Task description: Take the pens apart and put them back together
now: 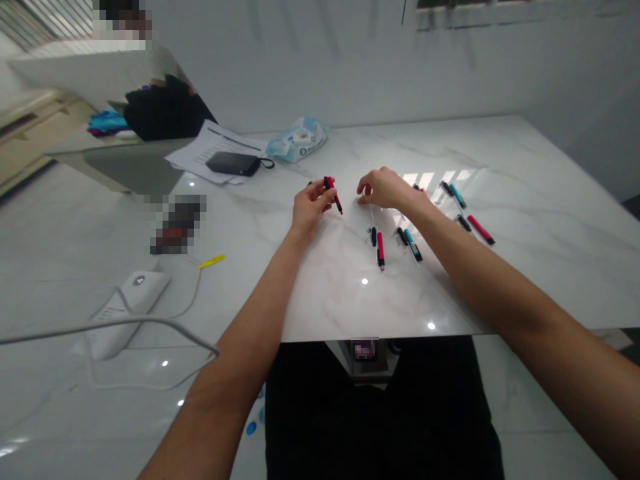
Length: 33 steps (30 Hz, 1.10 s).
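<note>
My left hand (pixel 311 208) is closed round a red and black pen piece (pixel 333 193), its narrow tip pointing down and right. To its right, my right hand (pixel 383 188) is low over the table with fingers curled together; whatever they pinch is too small to make out. Just below it lie a small black pen part (pixel 373 236) and a red pen barrel (pixel 381 250). Another black part (pixel 403 236) rests beside a teal barrel (pixel 413 245). Beyond my right forearm are a second teal barrel (pixel 457 195) and a red barrel (pixel 481 229), each with a black piece alongside.
White marbled table (pixel 325 293) under everything. At the back left, a dark phone-like block (pixel 233 163) lies on papers (pixel 200 150), near a blue-white soft packet (pixel 299 140). A white power strip (pixel 131 310) and grey cable (pixel 170 323) occupy the left side.
</note>
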{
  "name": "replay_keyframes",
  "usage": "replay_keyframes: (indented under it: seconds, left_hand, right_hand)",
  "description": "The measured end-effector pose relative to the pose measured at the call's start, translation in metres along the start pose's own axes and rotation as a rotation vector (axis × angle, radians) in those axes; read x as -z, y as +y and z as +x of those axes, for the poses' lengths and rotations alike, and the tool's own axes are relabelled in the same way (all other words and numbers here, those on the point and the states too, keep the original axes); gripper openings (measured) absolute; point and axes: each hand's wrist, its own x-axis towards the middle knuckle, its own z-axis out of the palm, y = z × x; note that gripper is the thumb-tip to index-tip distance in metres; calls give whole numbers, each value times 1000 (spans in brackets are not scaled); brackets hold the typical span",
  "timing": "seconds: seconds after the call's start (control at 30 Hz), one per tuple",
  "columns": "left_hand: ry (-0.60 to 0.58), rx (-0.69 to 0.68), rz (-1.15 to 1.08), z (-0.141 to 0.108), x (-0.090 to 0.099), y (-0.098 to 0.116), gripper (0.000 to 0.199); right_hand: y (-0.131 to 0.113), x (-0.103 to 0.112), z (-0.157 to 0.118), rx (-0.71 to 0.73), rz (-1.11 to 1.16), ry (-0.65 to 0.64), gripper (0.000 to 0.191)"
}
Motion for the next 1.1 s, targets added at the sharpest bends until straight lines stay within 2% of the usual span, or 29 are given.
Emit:
replay_keyframes:
  seconds: [0.27, 0.4, 0.63, 0.87, 1.1]
  left_hand:
    - [-9, 43, -33, -2, -2, 3, 37]
    - [-10, 18, -51, -2, -3, 2, 33]
    - [-16, 6, 45, -4, -7, 2, 40]
    - [-61, -5, 63, -5, -8, 2, 42]
    - [-88, 5, 100, -10, -9, 6, 39]
  right_hand:
    - [-2, -6, 1, 19, 2, 11, 23]
    - [1, -6, 3, 29, 35, 23, 18]
    - [-7, 10, 2, 51, 268, 159, 21]
    - [-22, 23, -1, 50, 470, 221, 34]
    - [-32, 27, 0, 69, 596, 280, 33]
